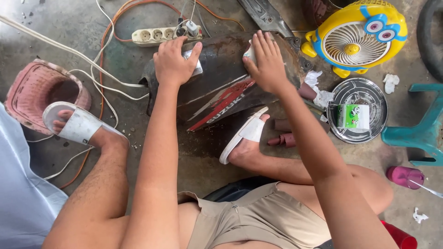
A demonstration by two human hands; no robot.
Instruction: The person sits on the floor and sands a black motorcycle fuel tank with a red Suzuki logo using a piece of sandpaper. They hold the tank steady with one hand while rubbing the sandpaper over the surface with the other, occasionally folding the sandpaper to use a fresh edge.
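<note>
Rust-stained and dark, the motorcycle body panel lies on the concrete floor directly beneath both hands, braced by a white sandal. Seen from above, the left hand presses a whitish pad against the panel's upper left with fingers curled over it, while the right hand lies flat and spread on the upper right, a pale scrap under its fingertips. Nearby sit a power strip, a yellow fan and a round metal tray.

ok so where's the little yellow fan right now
In the head view the yellow fan stands on the floor at the upper right, just beyond the right hand, with the round metal tray right below it.
</note>
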